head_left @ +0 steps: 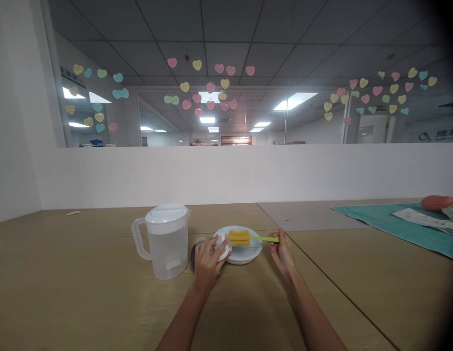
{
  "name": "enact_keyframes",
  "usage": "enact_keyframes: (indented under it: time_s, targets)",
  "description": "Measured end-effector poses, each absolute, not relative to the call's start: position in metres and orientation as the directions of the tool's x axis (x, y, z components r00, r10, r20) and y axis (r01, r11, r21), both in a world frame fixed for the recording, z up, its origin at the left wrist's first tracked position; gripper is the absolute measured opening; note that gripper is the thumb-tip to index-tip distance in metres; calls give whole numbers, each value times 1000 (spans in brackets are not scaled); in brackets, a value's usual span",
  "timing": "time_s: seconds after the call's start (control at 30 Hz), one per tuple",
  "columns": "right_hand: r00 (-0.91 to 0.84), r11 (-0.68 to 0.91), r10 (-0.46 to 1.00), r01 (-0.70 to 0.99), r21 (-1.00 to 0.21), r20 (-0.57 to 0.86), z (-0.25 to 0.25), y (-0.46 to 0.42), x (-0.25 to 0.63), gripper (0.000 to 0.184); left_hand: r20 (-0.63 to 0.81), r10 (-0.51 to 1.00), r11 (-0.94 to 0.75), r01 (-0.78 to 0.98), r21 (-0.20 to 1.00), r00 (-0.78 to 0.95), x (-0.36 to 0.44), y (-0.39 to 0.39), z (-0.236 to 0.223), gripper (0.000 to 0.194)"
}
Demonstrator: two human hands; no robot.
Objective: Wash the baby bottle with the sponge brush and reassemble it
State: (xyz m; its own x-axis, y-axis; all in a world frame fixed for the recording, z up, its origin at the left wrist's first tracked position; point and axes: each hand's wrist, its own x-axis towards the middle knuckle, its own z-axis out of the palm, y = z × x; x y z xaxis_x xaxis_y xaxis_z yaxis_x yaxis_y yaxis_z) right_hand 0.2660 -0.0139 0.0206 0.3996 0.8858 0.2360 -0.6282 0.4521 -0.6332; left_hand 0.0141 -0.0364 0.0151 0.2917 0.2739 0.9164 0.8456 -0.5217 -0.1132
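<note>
My right hand (282, 253) is closed around the green handle of a brush with a yellow sponge head (239, 238), held level. Its head is over a white bowl (256, 251) on the table. In my closed left hand (207, 261) is a small white cup (223, 249) with red markings, tilted so that its mouth faces the sponge. Whether sponge and cup touch I cannot tell. Below my left hand a dark round object (193, 258) is mostly hidden. Left of it stands a clear plastic pitcher (168, 251) with a white lid.
A teal cloth (361, 214) lies at the right, with a patterned white cloth (423, 220) and an orange-red object (438, 203) on it. A small flat scrap (73, 213) lies at the far left. Behind the table (83, 292) rises a white wall (226, 173) with a window above.
</note>
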Motion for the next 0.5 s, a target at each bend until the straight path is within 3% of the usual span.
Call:
enact_keyframes:
  time_s: [0.2,0.37,0.5]
  targets:
    - [361,463,884,-597,-655,296,23,-18,260,40,885,216,-546,803,-241,413,16,-42,19,36]
    - [190,364,931,-558,-746,313,20,-20,243,42,834,120,-578,721,-382,538,35,-47,22,37]
    - [313,409,911,-619,-670,268,18,-15,246,40,848,185,-497,792,-356,497,37,-44,23,41]
